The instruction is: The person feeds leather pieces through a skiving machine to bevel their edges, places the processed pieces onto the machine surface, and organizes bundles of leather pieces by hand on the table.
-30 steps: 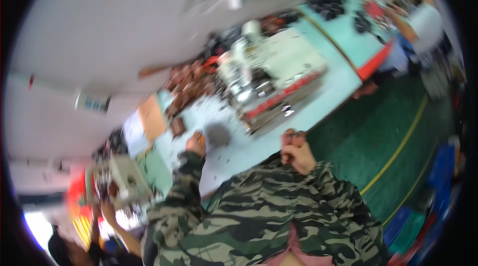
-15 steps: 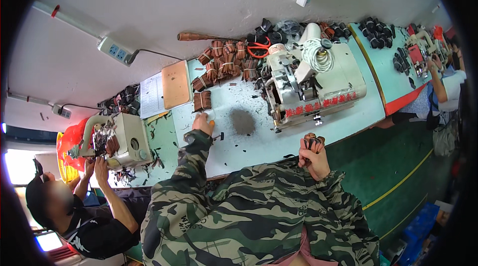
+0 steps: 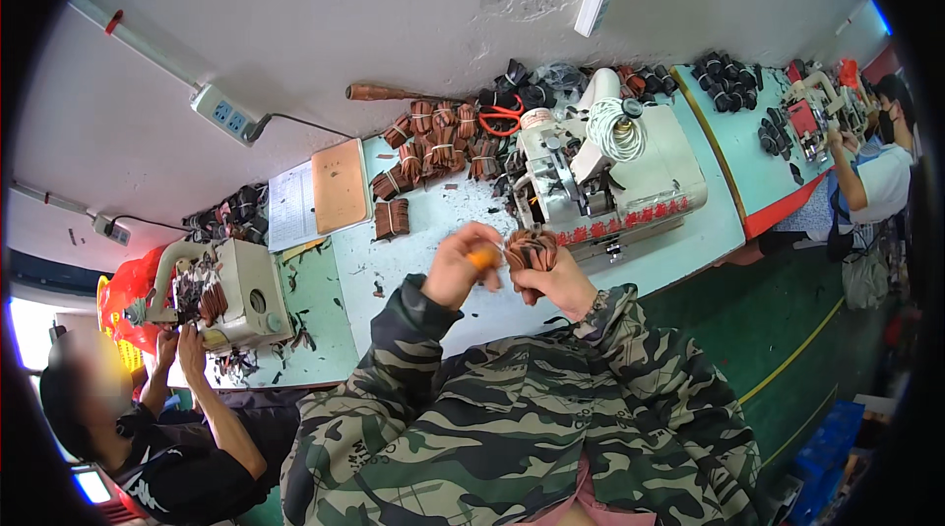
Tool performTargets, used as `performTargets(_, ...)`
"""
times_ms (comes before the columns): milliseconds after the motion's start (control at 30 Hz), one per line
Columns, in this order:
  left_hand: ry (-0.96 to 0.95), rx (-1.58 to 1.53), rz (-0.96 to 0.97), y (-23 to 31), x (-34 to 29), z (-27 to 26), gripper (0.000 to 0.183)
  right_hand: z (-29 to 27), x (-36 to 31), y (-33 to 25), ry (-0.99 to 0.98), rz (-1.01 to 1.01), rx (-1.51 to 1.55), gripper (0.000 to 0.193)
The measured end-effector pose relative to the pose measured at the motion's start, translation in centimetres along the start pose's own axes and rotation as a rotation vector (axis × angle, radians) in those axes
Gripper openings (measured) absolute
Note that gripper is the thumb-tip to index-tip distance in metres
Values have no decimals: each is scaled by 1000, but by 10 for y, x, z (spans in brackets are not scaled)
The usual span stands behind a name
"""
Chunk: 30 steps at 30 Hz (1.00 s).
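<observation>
A bundle of brown leather strips (image 3: 533,250) is held in my right hand (image 3: 563,282), above the front of the table. Its strips fan out at the top. My left hand (image 3: 461,265) is just left of the bundle with its fingers curled toward it. Something orange (image 3: 484,257) shows at those fingers, smeared by motion; whether it is worn or held is unclear. Whatever the fingers pinch is too small to make out. Behind my right hand stands a cream-coloured machine (image 3: 630,182) with a coil of pale cord (image 3: 616,129) on top.
Banded brown bundles (image 3: 433,147) are piled at the back, beside red-handled scissors (image 3: 501,117). One tied bundle (image 3: 392,219) lies apart, nearer me. A brown notebook (image 3: 340,186) rests on paper at left. Co-workers sit at machines on both sides; scraps litter the table (image 3: 394,265).
My left hand has left the lone bundle on the table and come right, to the strips. My right hand has moved left and forward, carrying the leather strips over the table.
</observation>
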State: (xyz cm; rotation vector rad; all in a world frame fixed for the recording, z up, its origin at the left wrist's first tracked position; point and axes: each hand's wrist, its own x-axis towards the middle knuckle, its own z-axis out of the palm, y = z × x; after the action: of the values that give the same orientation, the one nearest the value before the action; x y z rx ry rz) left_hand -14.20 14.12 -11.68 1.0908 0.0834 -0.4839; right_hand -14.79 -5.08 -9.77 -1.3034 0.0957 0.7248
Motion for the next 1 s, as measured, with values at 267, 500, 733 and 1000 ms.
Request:
performTargets(267,-313,349,1,38,-31,68,59,-16,13,-7,202,-254,-916,24)
performTargets(500,-84,292,-268,-25,24,-49,10,-12,-1,-34,-310,55,-510,17)
performTargets(733,-93,717,-13,16,-5,34,13,-47,17,-6,9,104,-405,16)
performTargets(1000,-259,64,-150,27,0,71,17,-30,9,11,450,-341,-1238,30)
